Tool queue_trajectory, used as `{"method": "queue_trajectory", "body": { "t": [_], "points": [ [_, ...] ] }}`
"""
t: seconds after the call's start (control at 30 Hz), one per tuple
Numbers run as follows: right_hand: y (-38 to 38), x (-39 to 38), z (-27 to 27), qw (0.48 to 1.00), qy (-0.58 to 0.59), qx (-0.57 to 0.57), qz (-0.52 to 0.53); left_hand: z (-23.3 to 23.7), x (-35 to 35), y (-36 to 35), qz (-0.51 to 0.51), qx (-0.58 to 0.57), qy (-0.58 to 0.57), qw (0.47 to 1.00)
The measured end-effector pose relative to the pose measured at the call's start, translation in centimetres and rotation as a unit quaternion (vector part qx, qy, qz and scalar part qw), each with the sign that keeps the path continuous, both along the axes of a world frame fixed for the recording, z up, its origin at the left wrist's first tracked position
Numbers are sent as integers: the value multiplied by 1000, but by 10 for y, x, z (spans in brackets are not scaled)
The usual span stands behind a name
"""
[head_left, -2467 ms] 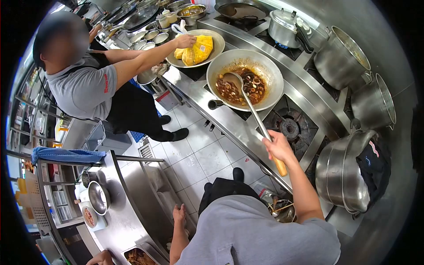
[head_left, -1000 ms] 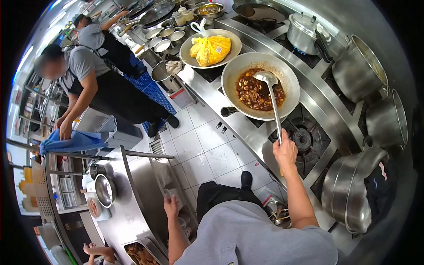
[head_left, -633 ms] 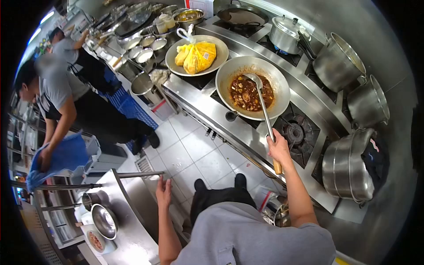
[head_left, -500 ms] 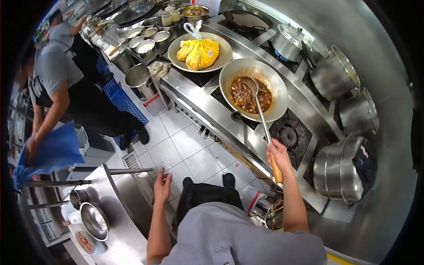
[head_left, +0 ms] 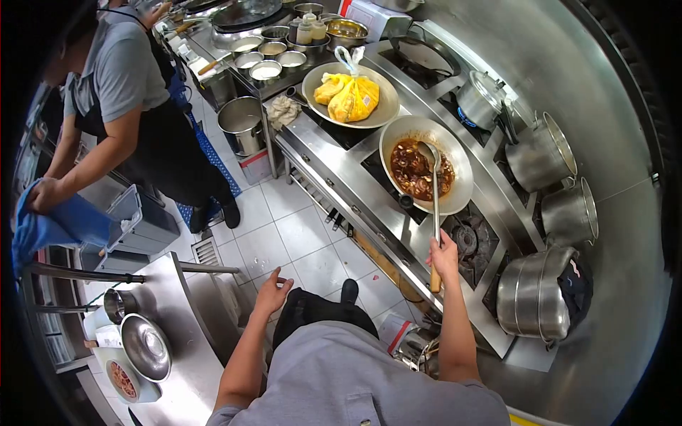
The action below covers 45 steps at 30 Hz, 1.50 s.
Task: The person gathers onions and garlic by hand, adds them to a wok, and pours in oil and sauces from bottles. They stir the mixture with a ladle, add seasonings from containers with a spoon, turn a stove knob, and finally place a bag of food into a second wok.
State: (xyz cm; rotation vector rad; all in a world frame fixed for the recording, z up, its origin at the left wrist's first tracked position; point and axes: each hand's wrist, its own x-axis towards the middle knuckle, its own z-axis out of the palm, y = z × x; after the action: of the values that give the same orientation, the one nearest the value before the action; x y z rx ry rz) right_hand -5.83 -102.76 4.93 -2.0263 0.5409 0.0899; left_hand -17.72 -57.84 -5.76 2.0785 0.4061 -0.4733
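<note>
Over the stainless range, in the head view, the right hand [head_left: 444, 257] is wrapped closed around the ladle [head_left: 435, 199], a long thin steel shaft whose wooden grip is mostly hidden under the palm. Its round bowl rests in the wide, shallow metal wok [head_left: 460, 186] of glossy brown stew. The left hand [head_left: 272, 295] hangs free above pale floor tiles [head_left: 305, 234], fingers loosely spread. A co-worker's hand [head_left: 44, 195] clutches a soft blue cloth [head_left: 57, 227], dim near the edge.

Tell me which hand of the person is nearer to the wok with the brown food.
Right. The right hand grips the ladle that reaches into the wok. The left hand is open over the floor, beside the steel counter, farther away.
</note>
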Motion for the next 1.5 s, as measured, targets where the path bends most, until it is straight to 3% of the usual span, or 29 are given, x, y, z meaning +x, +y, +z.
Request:
{"method": "queue_trajectory", "body": {
  "t": [0.1,0.2,0.37,0.43,0.53,0.63,0.73,0.77,0.8,0.87,0.9,0.93,1.0,1.03,1.13,1.17,1.2,1.23,1.27,1.3,1.33,1.47,1.5],
  "points": [
    [-1,2,-6,993,3,117,-7,-10,6,3,41,-39,-17,998],
    [-21,-14,21,994,21,104,17,-15,27,8,131,-63,-46,988],
    [-32,-21,32,970,10,-236,55,4,123,10,177,20,-187,966],
    [-39,-14,20,938,-28,-337,77,9,180,8,155,74,-259,950],
    [-32,0,22,954,-5,-296,47,8,273,12,62,212,-372,902],
    [-36,7,19,962,-22,-269,53,15,358,19,25,228,-355,906],
    [-43,10,12,969,-32,-237,53,5,436,39,-3,271,-396,878],
    [-40,11,15,973,-29,-223,45,1,463,45,-18,315,-443,839],
    [-35,6,22,956,40,-287,49,-3,517,61,-73,337,-303,888],
    [-25,-1,33,944,135,-301,14,-29,561,83,-197,366,-219,883],
    [-23,-4,32,938,143,-315,14,-42,571,85,-181,328,-359,855],
    [-19,-9,36,938,153,-310,-9,-48,571,85,-151,285,-485,813],
    [-7,-13,40,941,164,-293,-36,-55,579,79,-148,330,-499,787],
    [-5,-16,40,942,167,-286,-50,-61,582,76,-125,300,-475,818],
    [4,-16,54,933,199,-298,-46,-83,569,69,-135,250,-470,835],
    [4,-17,54,934,193,-298,-44,-61,553,60,-181,264,-326,890],
    [3,-16,54,933,202,-294,-46,-65,535,45,-125,279,-521,797],
    [3,-18,54,933,211,-288,-46,-69,519,33,-114,235,-459,849],
    [1,-18,52,933,217,-282,-44,-77,506,20,-120,266,-447,846],
    [-3,-16,49,943,203,-262,-35,-65,490,2,-121,181,-377,900],
    [-4,-13,46,944,202,-261,-23,-69,472,-18,-110,252,-409,870],
    [-13,-8,44,947,191,-258,27,-65,388,-102,-136,147,-373,906],
    [-16,-10,42,948,181,-260,39,-59,362,-123,-175,159,-392,889]
  ]
}}
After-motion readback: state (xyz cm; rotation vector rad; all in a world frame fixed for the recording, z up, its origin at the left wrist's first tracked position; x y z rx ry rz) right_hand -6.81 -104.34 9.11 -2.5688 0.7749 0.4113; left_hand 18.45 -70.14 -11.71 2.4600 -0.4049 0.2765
